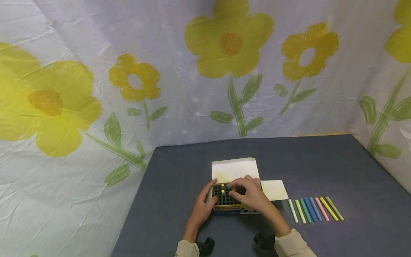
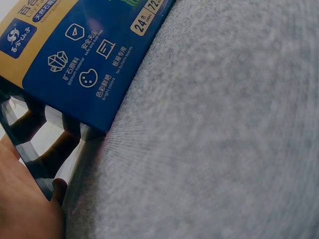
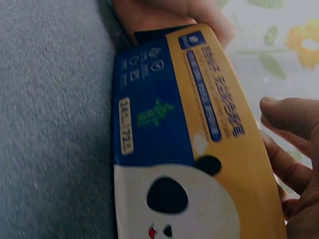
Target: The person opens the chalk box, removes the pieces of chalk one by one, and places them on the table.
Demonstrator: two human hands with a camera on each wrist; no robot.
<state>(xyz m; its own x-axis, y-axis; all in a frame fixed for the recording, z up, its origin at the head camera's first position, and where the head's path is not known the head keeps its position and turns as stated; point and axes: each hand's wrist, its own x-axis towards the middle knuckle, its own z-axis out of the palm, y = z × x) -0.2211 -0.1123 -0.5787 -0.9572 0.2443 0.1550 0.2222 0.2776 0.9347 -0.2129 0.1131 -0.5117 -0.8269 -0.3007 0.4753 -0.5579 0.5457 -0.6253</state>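
Observation:
A chalk box [image 1: 224, 211] stands on the dark table, its white lid [image 1: 235, 169] folded back. Its blue and yellow front, with a panda face, fills much of the right wrist view. My left hand [image 1: 203, 207] grips the box's left end, thumb near the front corner and a finger at the back. Two yellowish chalk sticks [image 1: 223, 192] stand in the black grid of holes [image 1: 219, 200]. Over the grid's right part hovers my right hand [image 1: 249, 191], fingers bent, thumb and forefinger apart. No stick shows between them; the hand covers the holes beneath.
Right of the box, several coloured chalk sticks [image 1: 310, 209] lie in a row. A white side flap [image 1: 274, 190] of the box sticks out toward them. Behind the table [image 1: 179, 171] hangs a flowered cloth [image 1: 189, 107]. Both wrists carry black devices [image 1: 264, 242].

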